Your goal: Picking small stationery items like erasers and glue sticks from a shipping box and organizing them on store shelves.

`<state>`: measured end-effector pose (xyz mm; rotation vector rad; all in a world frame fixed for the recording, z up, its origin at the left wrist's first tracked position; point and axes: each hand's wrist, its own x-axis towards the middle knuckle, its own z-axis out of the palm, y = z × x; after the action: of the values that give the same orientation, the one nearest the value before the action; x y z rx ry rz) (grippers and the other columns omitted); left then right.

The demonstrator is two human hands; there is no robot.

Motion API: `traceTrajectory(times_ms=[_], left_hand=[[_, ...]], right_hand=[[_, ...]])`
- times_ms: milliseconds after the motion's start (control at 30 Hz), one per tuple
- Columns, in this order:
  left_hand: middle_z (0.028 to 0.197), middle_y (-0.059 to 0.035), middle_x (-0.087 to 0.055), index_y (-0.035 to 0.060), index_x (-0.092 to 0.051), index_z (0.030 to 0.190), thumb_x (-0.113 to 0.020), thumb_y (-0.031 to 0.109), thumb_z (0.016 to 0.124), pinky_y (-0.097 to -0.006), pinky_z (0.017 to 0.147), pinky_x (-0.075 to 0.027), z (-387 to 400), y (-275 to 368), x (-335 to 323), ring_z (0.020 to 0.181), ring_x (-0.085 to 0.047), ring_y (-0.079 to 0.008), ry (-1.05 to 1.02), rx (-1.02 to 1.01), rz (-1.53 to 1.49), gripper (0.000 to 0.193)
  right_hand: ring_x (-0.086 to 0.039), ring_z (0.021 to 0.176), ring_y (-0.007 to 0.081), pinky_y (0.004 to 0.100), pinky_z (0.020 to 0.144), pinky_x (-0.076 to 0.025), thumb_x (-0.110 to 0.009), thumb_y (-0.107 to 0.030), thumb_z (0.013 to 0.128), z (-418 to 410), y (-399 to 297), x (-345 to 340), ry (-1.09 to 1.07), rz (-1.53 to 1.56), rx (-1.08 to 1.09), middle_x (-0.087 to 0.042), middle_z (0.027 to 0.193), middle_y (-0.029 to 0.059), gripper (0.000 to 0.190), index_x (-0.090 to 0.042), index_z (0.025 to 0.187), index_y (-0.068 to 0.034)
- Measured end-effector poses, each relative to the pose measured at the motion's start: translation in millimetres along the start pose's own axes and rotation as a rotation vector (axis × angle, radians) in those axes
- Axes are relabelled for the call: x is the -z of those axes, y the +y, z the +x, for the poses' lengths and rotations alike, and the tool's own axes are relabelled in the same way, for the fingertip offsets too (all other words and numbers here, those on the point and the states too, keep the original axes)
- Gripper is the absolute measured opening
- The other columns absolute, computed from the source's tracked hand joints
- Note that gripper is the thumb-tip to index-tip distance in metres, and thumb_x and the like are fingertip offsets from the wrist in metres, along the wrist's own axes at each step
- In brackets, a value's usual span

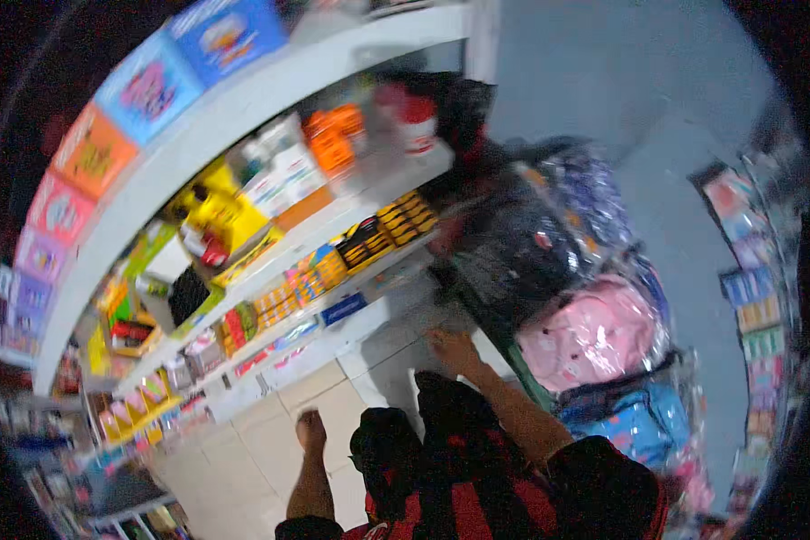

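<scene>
My left hand (310, 430) hangs above the tiled floor (243, 466) with its fingers curled, and nothing shows in it. Over on the right, my right hand (455, 347) is beside the dark green edge of a stand (513, 364) that bears bags. It is blurred, so its grip and any contact with the edge are unclear. Closest to it on the stand are a pink backpack (594, 331) and a black backpack (533, 250), both in clear plastic wrap. A blue wrapped bag (638, 422) lies nearer my right arm.
A white shelf unit (310, 67) curves along the left, holding yellow packages (226, 202), orange packs (334, 135) and rows of small boxes (277, 304). Colourful square boxes (148, 91) line its top. More packaged goods (759, 324) stand at the far right, past a blue-grey surface (695, 223).
</scene>
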<state>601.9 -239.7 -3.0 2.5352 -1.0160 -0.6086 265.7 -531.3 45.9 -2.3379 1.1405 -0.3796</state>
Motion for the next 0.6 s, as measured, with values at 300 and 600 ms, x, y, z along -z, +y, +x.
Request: traceTrajectory(times_ms=[300,600], left_hand=[[0.082,-0.0162,-0.069,0.0076,-0.07,0.102,-0.062,0.034,0.089,-0.044,0.076,-0.053,-13,-65,3,0.08,-0.067,-0.035,-0.386,-0.044,0.007,0.03],[0.091,-0.0153,-0.07,0.0103,-0.069,0.104,-0.058,0.027,0.091,-0.0416,0.076,-0.053,145,31,-2,0.085,-0.068,-0.0326,-0.525,-0.852,0.098,0.024]], right_hand=[[-0.068,0.087,0.0358,0.0465,0.078,-0.053,-0.059,-0.024,0.089,-144,-34,44,-0.025,0.189,-0.68,-0.069,0.096,0.0192,0.034,-0.063,0.119,-0.007],[-0.069,0.093,0.035,0.0432,0.08,-0.055,-0.061,-0.016,0.09,-264,-122,-29,0.72,0.369,-1.099,-0.07,0.099,0.0192,0.034,-0.06,0.122,-0.006]])
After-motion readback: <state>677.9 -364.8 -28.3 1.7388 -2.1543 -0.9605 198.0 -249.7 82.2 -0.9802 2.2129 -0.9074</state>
